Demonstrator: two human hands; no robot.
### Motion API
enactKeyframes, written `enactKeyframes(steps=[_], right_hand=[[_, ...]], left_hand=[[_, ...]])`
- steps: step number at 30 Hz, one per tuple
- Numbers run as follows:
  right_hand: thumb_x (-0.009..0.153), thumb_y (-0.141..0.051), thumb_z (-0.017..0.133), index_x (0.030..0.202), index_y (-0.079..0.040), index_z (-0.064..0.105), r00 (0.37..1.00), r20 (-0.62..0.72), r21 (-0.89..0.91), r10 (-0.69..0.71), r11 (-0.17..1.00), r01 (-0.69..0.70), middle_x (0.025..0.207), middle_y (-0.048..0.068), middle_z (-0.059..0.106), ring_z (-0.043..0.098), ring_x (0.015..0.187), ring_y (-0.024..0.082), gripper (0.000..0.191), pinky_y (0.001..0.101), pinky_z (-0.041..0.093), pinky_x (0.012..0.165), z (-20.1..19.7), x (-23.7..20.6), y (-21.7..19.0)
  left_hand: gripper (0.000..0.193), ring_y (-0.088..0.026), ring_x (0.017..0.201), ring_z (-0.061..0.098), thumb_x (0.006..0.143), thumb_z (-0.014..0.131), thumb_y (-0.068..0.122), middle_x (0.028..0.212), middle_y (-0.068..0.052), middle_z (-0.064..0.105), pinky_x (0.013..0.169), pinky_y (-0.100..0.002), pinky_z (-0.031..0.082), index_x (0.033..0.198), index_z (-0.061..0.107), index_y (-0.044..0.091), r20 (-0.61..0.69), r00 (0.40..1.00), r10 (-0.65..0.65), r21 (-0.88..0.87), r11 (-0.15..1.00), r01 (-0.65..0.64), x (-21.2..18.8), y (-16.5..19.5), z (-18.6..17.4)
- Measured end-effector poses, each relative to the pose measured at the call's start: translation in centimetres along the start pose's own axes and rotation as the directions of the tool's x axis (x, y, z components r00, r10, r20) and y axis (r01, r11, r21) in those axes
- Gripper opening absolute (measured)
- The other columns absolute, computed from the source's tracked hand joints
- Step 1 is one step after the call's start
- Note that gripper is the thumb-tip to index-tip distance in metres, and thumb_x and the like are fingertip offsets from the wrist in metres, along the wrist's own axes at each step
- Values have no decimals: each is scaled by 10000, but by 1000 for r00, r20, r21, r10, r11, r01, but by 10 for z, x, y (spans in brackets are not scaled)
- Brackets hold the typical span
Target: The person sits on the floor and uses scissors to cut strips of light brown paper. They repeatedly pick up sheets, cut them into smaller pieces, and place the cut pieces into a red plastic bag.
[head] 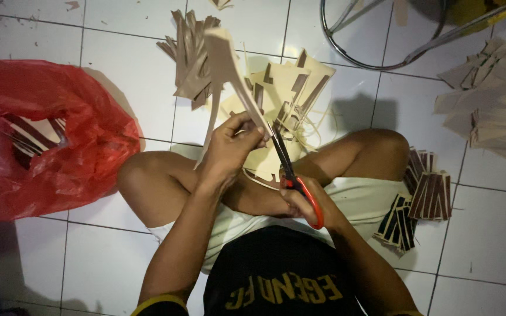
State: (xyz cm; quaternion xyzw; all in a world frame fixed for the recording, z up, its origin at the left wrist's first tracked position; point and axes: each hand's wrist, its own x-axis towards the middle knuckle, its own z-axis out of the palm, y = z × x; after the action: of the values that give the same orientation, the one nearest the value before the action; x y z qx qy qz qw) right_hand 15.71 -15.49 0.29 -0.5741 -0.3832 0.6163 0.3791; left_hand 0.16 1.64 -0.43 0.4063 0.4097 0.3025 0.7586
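While gripped [229, 146] — stiff tan card strip [229, 64], red-handled scissors [291, 169].

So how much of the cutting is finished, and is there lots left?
Done, it seems: stacks of cut pieces beside the knee, trimmings on the floor. In hand: the left hand holds a cardboard strip while the right hand works the scissors. Probably left: uncut sheets ahead and more in the red bag.

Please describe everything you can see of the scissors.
The scissors have dark metal blades and red handle loops that look like plastic. The right hand grips the handles above the lap. The blades point up and away, slightly open, their tips meeting the lower edge of a beige card strip pinched by the left hand.
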Motion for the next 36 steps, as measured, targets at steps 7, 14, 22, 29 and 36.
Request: enactKeyframes(steps=[7, 14, 22, 29, 36], right_hand=[[930, -244, 545, 859, -24, 567, 990, 51, 119, 133, 983, -138, 583, 34, 542, 553, 475, 123, 233, 262, 433, 440, -1, 1, -15], [955, -261, 554, 792, -8, 574, 990, 88, 178, 106, 977, -120, 570, 51, 568, 599, 499, 142, 302, 275, 478, 462, -3, 4, -1], [952, -209, 572, 760, -33, 552, 984, 11, 326, 178, 930, -172, 494, 29, 453, 438, 370, 129, 261, 282, 341, 351, 1, -4, 17], [936, -226, 545, 760, -60, 552, 993, 40, 356, 111, 927, -118, 491, 33, 508, 487, 378, 145, 242, 288, 386, 371, 0, 5, 17], [973, -230, 577, 681, -55, 521, 993, 104, 399, 56, 912, -93, 498, 11, 441, 430, 369, 131, 345, 288, 337, 360, -4, -9, 27]], left_hand=[[424, -103, 801, 670, 938, 710, 13, 912, -44, 702, 718, -241, 573, 1345, 618, -64, 150, 988, 36, 112, 992, -53, -4, 6, -3], [670, -71, 747, 631, 929, 724, 58, 837, -5, 677, 676, -219, 543, 1528, 426, 9, 214, 976, -50, 318, 948, -21, -8, 9, 0], [850, -87, 732, 626, 891, 722, 75, 792, 3, 633, 670, -228, 548, 1617, 280, 77, 180, 981, -67, 385, 923, -8, -15, 33, 9], [949, -145, 830, 671, 929, 743, 99, 879, -68, 719, 784, -274, 564, 1636, 116, 22, 315, 947, -59, 472, 876, -102, -27, 33, 15], [755, -218, 940, 717, 959, 674, 203, 1020, -121, 735, 876, -341, 577, 1577, 291, 0, 341, 940, -22, 226, 972, -59, -14, 30, -16]])
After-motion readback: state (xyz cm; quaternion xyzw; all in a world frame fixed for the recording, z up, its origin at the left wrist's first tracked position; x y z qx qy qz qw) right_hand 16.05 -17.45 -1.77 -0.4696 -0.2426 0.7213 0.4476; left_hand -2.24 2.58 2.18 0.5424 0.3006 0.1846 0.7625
